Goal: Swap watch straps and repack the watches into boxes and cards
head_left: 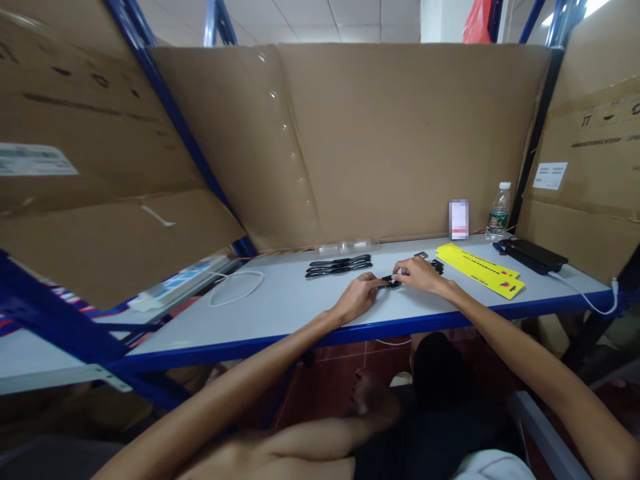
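Between my two hands, low over the white tabletop, is a small black piece whose kind I cannot make out. My left hand pinches its left end with closed fingers. On its other end are the bent, closed fingers of my right hand. Several slim, glossy black strap-like pieces lie side by side to the left of my hands. Just beyond my right hand sits a cluster of small black parts, partly hidden by the hand. A small dark flat piece lies behind it.
Yellow printed cards lie right of my hands. Behind them stand a phone and a water bottle. A black case-like device with a white cable is at far right. Another white cable curls at left. Cardboard walls enclose the table.
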A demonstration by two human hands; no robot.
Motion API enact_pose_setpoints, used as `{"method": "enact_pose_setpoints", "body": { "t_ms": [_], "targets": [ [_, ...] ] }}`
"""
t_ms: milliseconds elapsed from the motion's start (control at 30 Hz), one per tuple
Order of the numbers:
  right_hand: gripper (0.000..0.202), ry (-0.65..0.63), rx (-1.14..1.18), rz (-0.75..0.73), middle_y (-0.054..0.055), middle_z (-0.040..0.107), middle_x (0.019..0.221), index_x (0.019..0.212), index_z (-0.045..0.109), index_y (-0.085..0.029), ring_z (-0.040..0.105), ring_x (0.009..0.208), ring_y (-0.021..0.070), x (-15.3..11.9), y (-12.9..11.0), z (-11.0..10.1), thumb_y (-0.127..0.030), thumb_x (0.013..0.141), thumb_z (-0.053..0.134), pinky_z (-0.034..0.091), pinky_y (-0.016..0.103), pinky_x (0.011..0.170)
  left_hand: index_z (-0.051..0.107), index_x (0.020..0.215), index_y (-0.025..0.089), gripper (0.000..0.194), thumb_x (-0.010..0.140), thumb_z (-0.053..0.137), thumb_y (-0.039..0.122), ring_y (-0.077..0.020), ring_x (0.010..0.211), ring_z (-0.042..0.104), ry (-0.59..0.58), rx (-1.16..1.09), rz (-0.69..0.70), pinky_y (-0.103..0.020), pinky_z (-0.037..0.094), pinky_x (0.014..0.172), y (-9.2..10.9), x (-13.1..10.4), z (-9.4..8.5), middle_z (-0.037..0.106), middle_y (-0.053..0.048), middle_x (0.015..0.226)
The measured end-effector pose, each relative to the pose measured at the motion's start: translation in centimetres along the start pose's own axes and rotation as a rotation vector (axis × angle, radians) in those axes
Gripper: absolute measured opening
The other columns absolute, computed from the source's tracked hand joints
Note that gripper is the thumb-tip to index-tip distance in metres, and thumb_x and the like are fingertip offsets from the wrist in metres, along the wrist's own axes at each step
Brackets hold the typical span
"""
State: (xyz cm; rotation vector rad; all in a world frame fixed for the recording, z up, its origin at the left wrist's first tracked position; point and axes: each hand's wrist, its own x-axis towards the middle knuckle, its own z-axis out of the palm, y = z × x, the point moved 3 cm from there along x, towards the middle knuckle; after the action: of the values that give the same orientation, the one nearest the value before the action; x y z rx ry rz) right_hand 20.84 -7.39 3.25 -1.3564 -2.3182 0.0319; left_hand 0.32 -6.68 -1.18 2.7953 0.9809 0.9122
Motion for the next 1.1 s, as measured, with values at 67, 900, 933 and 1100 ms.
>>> {"method": "enact_pose_setpoints", "body": {
  "t_ms": [67,900,933,1100],
  "targets": [
    [0.022,-0.043,-0.064,-0.025,0.007,0.078,0.09,0.097,0.079,-0.022,0.069,0.083,0.0212,0.4,-1.4,-0.2,-0.039,0.094,0.066,0.037,0.027,0.066,0.075,0.124,0.024,0.045,0.09,0.051,0.006,-0.0198,0.096,0.067,0.001,0.001,-0.003,-0.031,0.054,0.09,0.1,0.0,-0.1,0.072,-0.008,0.106],
    [0.022,0.103,0.346,0.003,0.006,0.078,0.098,0.093,0.078,-0.016,0.067,0.073,0.0142,0.4,0.3,1.2,-0.009,0.084,0.058,0.05,0.026,0.078,0.076,0.125,0.026,0.048,0.09,0.05,0.005,-0.0181,0.092,0.066,-0.014,0.02,0.0,-0.029,0.053,0.086,-0.1,0.0,0.1,0.07,-0.008,0.105],
    [0.025,0.127,0.393,0.008,0.006,0.078,0.096,0.097,0.077,-0.016,0.067,0.071,0.0138,0.1,0.5,1.2,-0.01,0.085,0.057,0.051,0.026,0.078,0.076,0.125,0.026,0.048,0.09,0.05,0.005,-0.018,0.092,0.066,-0.014,0.025,-0.001,-0.029,0.053,0.086,-0.1,0.0,0.1,0.07,-0.008,0.105],
    [0.023,0.18,0.7,0.197,-0.002,0.064,0.056,0.1,0.07,-0.014,0.057,0.048,0.013,-0.7,1.3,1.8,-0.019,0.087,0.052,0.046,0.022,0.053,0.076,0.125,0.027,0.05,0.09,0.049,0.004,-0.0185,0.094,0.065,-0.017,0.029,-0.01,-0.03,0.052,0.087,-0.1,0.0,0.1,0.07,-0.008,0.106]
  ]
}}
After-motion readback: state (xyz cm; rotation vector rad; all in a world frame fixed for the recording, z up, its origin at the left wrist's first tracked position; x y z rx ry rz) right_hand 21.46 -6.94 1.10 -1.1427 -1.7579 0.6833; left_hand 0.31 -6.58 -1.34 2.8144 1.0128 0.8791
